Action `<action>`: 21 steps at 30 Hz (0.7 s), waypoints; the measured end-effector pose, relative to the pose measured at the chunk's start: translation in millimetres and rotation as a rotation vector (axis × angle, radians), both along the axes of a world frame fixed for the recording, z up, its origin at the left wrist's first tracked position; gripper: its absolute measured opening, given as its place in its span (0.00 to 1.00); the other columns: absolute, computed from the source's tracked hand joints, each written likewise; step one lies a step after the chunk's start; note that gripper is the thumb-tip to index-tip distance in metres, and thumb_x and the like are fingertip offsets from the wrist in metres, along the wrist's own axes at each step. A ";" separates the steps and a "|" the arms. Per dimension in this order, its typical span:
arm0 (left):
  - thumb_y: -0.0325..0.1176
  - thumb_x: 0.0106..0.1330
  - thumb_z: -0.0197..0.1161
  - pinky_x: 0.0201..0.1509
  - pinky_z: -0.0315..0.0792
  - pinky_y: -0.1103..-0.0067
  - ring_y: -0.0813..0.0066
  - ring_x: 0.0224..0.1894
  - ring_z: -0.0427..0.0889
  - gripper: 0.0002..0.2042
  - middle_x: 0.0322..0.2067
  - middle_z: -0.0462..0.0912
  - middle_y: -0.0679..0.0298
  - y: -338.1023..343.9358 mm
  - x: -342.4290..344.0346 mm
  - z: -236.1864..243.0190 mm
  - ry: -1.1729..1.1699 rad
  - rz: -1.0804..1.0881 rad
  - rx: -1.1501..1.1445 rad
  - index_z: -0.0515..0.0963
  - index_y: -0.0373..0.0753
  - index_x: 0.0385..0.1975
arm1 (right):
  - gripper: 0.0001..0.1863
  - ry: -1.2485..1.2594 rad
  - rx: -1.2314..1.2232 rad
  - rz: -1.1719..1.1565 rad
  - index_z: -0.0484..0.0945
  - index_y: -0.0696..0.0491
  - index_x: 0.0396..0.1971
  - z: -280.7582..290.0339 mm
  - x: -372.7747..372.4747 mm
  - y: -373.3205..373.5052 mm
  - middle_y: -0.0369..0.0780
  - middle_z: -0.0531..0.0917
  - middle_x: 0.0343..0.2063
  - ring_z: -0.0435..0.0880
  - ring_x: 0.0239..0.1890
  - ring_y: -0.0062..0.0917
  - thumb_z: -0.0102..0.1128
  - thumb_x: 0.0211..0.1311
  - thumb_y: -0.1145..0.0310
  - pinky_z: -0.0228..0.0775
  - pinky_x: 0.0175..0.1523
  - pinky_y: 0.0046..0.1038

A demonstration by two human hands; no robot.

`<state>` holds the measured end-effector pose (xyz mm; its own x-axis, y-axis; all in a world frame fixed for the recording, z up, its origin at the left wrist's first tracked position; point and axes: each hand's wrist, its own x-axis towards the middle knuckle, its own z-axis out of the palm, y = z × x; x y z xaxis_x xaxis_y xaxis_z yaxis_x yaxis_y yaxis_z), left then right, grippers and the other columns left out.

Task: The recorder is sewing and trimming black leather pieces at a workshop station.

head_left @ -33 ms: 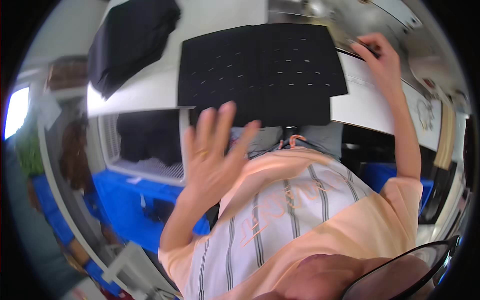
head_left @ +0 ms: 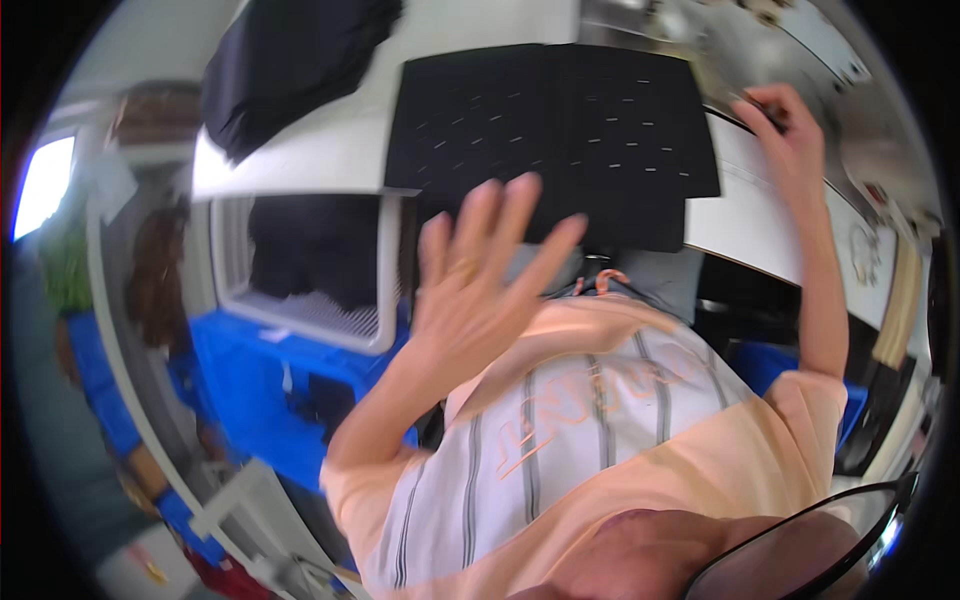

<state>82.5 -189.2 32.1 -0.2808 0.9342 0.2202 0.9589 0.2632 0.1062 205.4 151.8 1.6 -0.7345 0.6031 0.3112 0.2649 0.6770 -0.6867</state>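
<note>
A black fabric panel (head_left: 555, 150) with rows of short white marks lies across the white worktable, its near edge hanging toward my lap. My left hand (head_left: 475, 275) is raised at the panel's near left part, fingers spread and holding nothing. I cannot tell whether its fingertips touch the cloth. Beyond the panel's right edge, my right hand (head_left: 785, 120) is closed on a small black tool (head_left: 768, 114) with a thin pale metal tip. The fingers cover most of this tool, so its exact kind does not show.
A pile of black fabric (head_left: 295, 75) sits at the far left of the worktable (head_left: 480, 22). Nearer, a white plastic basket (head_left: 385, 275) with black cloth inside rests on a blue crate (head_left: 235, 385). Metal machine parts (head_left: 690, 45) stand behind the panel at the right.
The whole view has shifted, so most things sit farther right. My left hand has moved a little right and away over the panel. My right hand still grips the small tool.
</note>
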 end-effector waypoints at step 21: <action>0.22 0.58 0.57 0.66 0.62 0.69 0.56 0.63 0.67 0.23 0.58 0.72 0.53 -376.8 66.5 -112.3 -0.283 1.157 -0.202 0.73 0.43 0.55 | 0.13 -0.052 0.057 0.104 0.77 0.58 0.41 -45.8 10.6 65.8 0.33 0.78 0.38 0.74 0.39 0.16 0.60 0.64 0.64 0.65 0.48 0.18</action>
